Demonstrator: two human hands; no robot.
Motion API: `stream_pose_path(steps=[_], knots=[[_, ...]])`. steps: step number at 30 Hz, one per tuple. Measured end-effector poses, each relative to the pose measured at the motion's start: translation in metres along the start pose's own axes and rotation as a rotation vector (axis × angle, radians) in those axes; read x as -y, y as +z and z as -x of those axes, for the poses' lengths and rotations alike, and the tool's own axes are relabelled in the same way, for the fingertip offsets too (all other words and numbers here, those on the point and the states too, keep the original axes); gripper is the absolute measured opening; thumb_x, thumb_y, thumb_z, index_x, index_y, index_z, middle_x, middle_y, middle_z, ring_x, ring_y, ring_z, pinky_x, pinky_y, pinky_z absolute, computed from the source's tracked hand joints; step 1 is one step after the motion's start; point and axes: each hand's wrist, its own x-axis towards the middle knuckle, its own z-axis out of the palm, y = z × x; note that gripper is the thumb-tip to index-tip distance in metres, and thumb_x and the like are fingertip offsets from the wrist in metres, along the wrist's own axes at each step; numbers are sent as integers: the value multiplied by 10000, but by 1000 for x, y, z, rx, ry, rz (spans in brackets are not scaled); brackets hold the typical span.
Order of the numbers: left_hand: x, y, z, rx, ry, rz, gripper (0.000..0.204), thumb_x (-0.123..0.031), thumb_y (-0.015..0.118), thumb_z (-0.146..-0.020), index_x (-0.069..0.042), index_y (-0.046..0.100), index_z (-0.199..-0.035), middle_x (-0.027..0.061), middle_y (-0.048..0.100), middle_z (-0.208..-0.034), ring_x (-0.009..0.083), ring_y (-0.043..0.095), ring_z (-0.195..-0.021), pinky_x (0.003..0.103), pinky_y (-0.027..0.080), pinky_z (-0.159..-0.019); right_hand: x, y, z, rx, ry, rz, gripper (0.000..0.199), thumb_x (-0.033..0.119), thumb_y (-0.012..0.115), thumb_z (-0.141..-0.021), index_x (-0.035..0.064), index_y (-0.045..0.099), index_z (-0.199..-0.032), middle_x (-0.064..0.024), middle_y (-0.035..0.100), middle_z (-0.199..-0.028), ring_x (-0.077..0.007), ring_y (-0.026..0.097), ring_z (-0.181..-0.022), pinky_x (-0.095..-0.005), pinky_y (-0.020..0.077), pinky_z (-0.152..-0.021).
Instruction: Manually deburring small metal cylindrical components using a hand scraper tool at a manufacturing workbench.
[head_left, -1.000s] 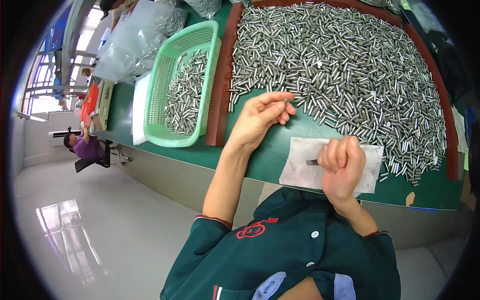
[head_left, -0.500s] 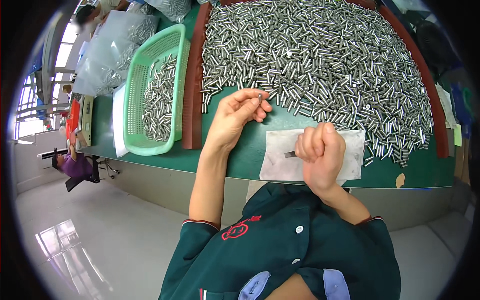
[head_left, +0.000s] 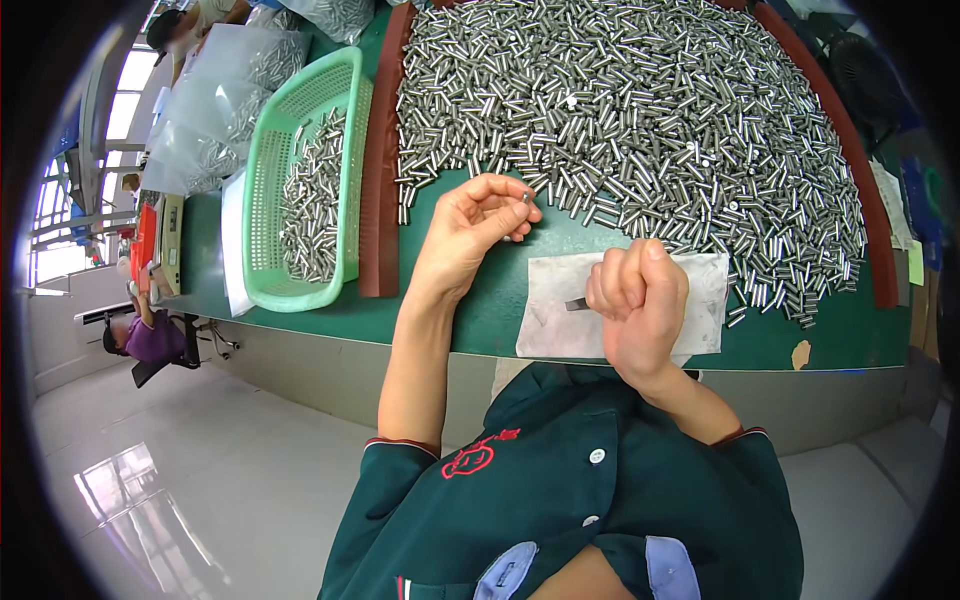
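Note:
My left hand (head_left: 474,226) is closed in a pinch on a small metal pin (head_left: 526,198), its shiny end showing between thumb and index finger. It hovers by the near edge of a big heap of silvery metal pins (head_left: 620,110). My right hand (head_left: 642,308) is a fist around a narrow tool with a flat, dark grey blade (head_left: 577,304); the rest of the tool is hidden in the fingers. Beneath that fist lies a smudged white cloth or paper sheet (head_left: 550,335) on the green tabletop (head_left: 480,325).
Left of the heap runs a dark red rail (head_left: 380,200), with another rail (head_left: 870,220) on the right. A light green plastic basket (head_left: 254,240) holds more pins. Behind it lie clear bags of pins (head_left: 225,90). Two people work at the far left, one in purple (head_left: 155,340).
My left thumb and fingers have shifted slightly around the pin, so its tip shows at another angle. My right fist stays nearly where it was, still around the tool.

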Motion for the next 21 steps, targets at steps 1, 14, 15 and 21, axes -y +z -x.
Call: stream_pose_path(steps=[1,14,15,21], knots=[[1,0,0,-1,-3,2,135,-37,571,-773,11,541,-896,80,591,-753,92,528,-646,210,427,-599,0,-1,1,6,9,-36,358,173,298,-891,79,279,-546,-1,280,-471,-70,226,-433,-226,202,-401],[14,33,57,-155,298,-815,112,33,619,-648,1,554,-733,70,533,-715,158,495,-574,252,408,-519,-5,-4,-3,7,-29,-16,380,265,273,-899,113,269,-551,19,239,-443,-76,149,-394,-242,176,-399],[16,34,59,-159,276,-835,111,33,622,-645,0,550,-723,72,535,-718,170,497,-575,262,408,-515,-5,-5,-3,1,-25,-17,380,265,273,-899,113,269,-551,19,239,-443,-76,149,-394,-242,176,-399],[24,38,60,-171,384,-967,97,37,622,-643,-1,553,-700,59,513,-676,172,478,-581,272,389,-512,-6,-4,-2,-19,-58,-60,381,268,276,-892,119,257,-542,23,233,-446,-81,147,-400,-248,174,-408]])
